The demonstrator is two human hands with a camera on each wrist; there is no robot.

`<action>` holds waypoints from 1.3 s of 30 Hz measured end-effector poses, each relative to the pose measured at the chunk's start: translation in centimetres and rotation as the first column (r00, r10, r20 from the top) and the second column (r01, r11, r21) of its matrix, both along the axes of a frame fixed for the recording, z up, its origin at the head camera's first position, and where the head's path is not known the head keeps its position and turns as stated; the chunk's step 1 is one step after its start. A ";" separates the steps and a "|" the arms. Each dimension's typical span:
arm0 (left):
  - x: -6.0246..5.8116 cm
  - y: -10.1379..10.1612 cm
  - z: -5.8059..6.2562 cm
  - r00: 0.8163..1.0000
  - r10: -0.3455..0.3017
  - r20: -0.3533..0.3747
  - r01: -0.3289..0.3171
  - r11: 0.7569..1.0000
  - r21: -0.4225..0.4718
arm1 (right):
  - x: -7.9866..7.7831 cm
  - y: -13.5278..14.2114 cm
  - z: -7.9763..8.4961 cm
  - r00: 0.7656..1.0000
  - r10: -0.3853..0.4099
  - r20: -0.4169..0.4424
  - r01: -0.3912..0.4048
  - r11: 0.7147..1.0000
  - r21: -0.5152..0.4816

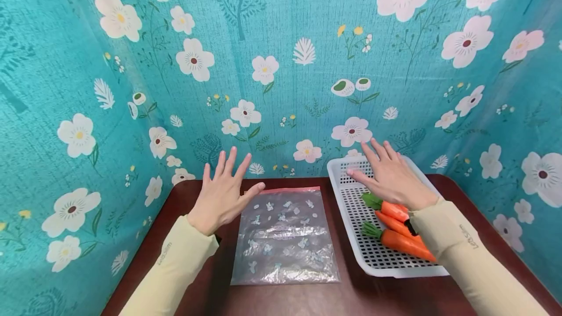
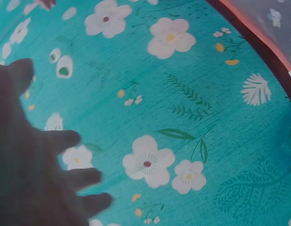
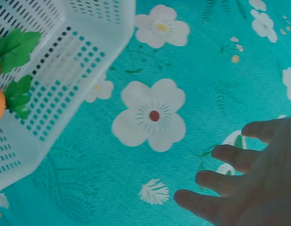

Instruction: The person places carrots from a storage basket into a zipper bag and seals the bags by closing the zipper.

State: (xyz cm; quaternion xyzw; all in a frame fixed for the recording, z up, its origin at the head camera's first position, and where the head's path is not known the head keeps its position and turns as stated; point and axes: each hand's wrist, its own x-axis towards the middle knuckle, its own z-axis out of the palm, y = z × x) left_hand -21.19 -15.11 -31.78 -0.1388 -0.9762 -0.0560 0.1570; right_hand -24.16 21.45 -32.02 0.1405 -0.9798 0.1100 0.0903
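My left hand [image 1: 224, 196] is raised with its fingers spread, over the left edge of a clear zip bag [image 1: 285, 238] in the head view. That bag lies flat on the table, printed with small pale figures and edged in red along its far side. My right hand [image 1: 392, 179], fingers straight and apart, is held up over a white plastic basket [image 1: 347, 223]. Inside the basket lie orange carrots [image 1: 401, 243] with green tops, partly covered by the right wrist and sleeve. Neither hand holds anything.
The dark red-brown table [image 1: 189, 208] carries the bag in the middle and the basket on the right. A teal curtain [image 1: 281, 87] with white flowers rises behind the table and along both sides. The basket's far end reaches the table's back edge.
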 end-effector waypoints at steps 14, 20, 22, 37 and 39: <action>2.5 0.3 -0.4 0.953 -0.118 -0.278 0.135 0.990 0.042 | 4.1 -3.2 0.3 0.914 0.041 -0.403 -0.085 0.992 -0.092; 4.1 0.7 -1.5 0.907 -0.137 -0.399 0.272 0.913 0.304 | 6.2 -5.7 -0.9 0.835 0.058 -0.546 -0.224 0.944 -0.243; 4.4 0.6 -2.5 0.918 -0.108 -0.381 0.267 0.880 0.394 | 7.0 -6.7 -1.7 0.849 0.050 -0.526 -0.244 0.920 -0.307; 3.8 -0.8 -11.8 0.984 0.178 0.009 -0.142 0.752 0.644 | 6.1 -12.8 -10.8 0.984 0.072 -0.161 -0.147 0.838 -0.525; 3.2 -1.0 -12.8 0.979 0.199 0.049 -0.184 0.744 0.642 | 5.6 -13.2 -11.8 0.987 0.057 -0.153 -0.130 0.841 -0.526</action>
